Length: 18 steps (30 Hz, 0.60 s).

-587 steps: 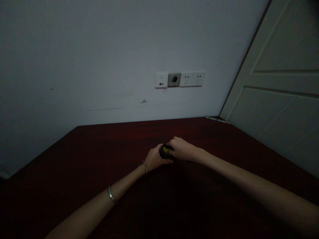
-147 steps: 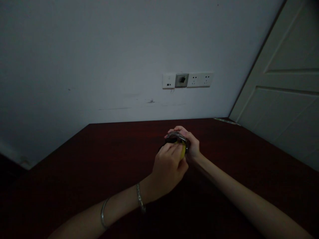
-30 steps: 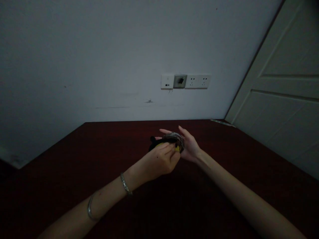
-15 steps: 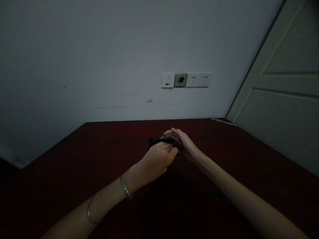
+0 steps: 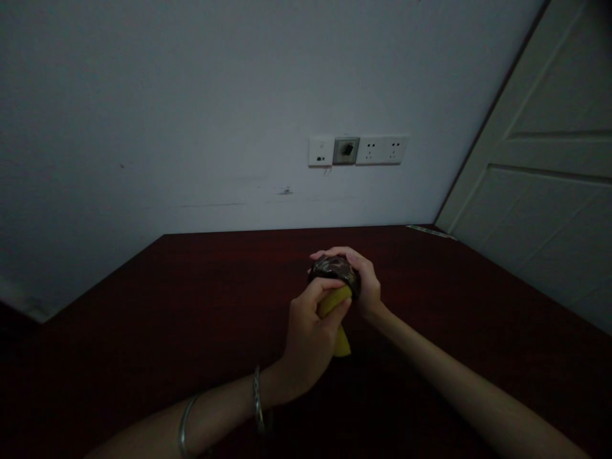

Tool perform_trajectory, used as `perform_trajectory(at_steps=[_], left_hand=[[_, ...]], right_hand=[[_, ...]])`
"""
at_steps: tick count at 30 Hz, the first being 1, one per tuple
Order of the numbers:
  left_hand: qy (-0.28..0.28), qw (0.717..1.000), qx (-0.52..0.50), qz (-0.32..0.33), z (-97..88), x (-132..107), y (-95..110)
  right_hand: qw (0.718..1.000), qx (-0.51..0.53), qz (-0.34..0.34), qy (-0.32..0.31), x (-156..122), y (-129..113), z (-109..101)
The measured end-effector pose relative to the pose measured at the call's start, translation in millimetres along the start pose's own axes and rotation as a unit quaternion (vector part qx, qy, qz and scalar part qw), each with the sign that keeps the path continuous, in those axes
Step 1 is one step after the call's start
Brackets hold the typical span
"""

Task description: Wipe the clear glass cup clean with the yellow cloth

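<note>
In the head view, my right hand [image 5: 367, 280] curls around the far and right side of a dark, glossy, rounded object [image 5: 335, 266] with a brownish mottled surface. Its exact kind cannot be made out in the dim light. My left hand [image 5: 313, 331] pinches a yellow cloth [image 5: 342, 344] between thumb and fingers, at the near side of the dark object. Part of the cloth hangs below the left thumb, and the rest is hidden by the fingers. Both hands are close together above the table, and two bracelets circle my left forearm.
A dark red wooden table [image 5: 215, 274] spreads beneath my arms and meets a pale wall [image 5: 215, 115]. Sockets and a switch panel [image 5: 356, 151] are set in the wall. A white panelled door [image 5: 549, 191] stands at the right. A thin strip [image 5: 430, 231] lies near the back right corner.
My left hand has turned more upright and moved slightly lower, bringing the yellow cloth into sight. The dark object and right hand have shifted a little right; a black part at the left no longer shows.
</note>
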<state>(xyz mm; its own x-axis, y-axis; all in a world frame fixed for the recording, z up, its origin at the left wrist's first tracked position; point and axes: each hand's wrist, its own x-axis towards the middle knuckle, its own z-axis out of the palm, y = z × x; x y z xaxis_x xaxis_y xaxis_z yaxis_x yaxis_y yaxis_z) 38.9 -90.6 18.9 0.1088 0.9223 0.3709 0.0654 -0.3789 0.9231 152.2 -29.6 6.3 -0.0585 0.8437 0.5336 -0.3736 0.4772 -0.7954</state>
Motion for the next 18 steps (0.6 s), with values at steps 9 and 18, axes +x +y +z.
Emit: perform_trajectory(at_steps=[9,18], left_hand=[[0.036,0.989,-0.125,-0.065,1.5,0,-1],[0.051,0.992,-0.054,0.099,-32.7,29,13]], right_hand=[[0.964,0.180,0.147,0.129,5,15,3],[0.928,0.212,0.256,0.169,19,17,-28]])
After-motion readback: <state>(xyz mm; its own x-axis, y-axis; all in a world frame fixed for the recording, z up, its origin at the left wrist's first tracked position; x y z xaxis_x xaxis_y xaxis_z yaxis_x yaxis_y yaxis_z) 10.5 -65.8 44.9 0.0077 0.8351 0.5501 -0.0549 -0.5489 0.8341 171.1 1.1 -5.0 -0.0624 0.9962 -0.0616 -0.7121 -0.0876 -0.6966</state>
